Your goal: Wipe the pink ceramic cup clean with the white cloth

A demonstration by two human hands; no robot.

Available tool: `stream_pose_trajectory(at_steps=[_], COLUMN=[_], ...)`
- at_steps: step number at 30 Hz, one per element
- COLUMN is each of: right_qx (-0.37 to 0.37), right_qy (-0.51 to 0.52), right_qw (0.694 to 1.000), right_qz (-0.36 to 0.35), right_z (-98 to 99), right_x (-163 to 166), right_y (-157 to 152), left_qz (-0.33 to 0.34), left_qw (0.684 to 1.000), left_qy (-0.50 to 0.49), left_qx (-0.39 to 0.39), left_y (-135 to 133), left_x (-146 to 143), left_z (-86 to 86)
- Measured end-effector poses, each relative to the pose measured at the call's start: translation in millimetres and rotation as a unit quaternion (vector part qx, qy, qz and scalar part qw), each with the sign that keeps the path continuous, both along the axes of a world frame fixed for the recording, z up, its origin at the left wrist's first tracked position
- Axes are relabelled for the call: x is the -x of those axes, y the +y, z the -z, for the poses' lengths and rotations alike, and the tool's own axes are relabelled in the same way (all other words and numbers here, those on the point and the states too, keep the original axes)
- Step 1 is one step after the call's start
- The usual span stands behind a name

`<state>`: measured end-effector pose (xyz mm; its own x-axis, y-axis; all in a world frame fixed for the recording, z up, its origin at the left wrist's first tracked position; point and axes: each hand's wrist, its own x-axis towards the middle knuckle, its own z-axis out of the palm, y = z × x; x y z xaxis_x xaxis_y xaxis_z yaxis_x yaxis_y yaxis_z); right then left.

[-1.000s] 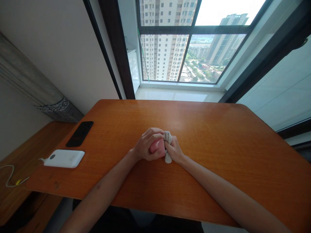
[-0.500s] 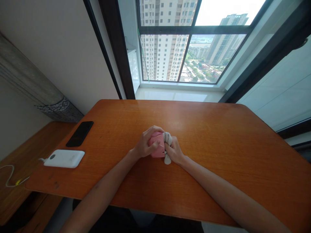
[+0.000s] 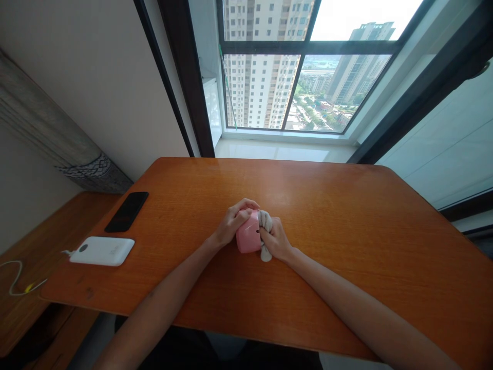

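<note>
My left hand point(image 3: 231, 226) grips a small pink case point(image 3: 248, 238), tilted; at its 3 o'clock, my right hand point(image 3: 278, 241) presses a bunched grey cloth point(image 3: 265, 220).

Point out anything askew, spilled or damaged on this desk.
Nothing stands out. The left hand holds a pink object that the right hand meets with a grey cloth; phone and power bank lie flat.

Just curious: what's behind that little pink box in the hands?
A bunched grey cloth, gripped by the right hand, presses against the pink box, which the left hand holds. The box's far face is covered.
</note>
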<state>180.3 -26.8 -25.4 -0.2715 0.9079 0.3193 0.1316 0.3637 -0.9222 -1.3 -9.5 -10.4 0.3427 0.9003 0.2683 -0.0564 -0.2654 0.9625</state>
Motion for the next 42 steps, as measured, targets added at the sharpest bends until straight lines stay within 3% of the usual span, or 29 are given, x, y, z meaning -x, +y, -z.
stream_pose_trajectory(at_steps=[3, 6, 11, 14, 29, 32, 36, 39, 42], right_qx=[0.015, 0.027, 0.033, 0.03, 0.006, 0.001, -0.007, -0.015, -0.02], right_qy=[0.004, 0.007, 0.013, 0.016, 0.01, 0.007, -0.001, -0.009, -0.014], right_qw=[1.0, 1.0, 0.999, 0.999, 1.0, 1.0, 1.0, 1.0, 0.999], right_qz=[-0.008, -0.01, -0.005, 0.003, -0.003, -0.009, -0.017, -0.02, -0.022], right_z=[0.4, 0.6, 0.6, 1.4, 0.0, -0.8, -3.0, -4.7, -5.3], right_x=[0, 0, 0, 0, -2, -2, -1, 0, 1], right_y=[0, 1, 2, 3, 1, 0, -2, -3, -3], left_qz=[-0.055, -0.097, -0.075, -0.057, -0.03, -0.021, -0.001, 0.014, 0.025], left_qw=[0.995, 0.972, 0.892, 0.869, 0.946, 0.968, 0.995, 1.0, 0.999], left_qy=[0.0, 0.008, 0.089, 0.12, 0.057, 0.036, 0.013, -0.009, -0.029], left_qx=[-0.079, -0.213, -0.436, -0.476, -0.316, -0.247, -0.095, -0.001, 0.034], left_y=[-2, -5, -6, -6, -7, -7, -5, -1, 2], left_x=[0, 1, 7, 7, 1, 1, 1, 1, 1], left_z=[2.1, 2.0, 1.7, 2.5, -5.5, -8.9, -9.9, -7.4, -4.8])
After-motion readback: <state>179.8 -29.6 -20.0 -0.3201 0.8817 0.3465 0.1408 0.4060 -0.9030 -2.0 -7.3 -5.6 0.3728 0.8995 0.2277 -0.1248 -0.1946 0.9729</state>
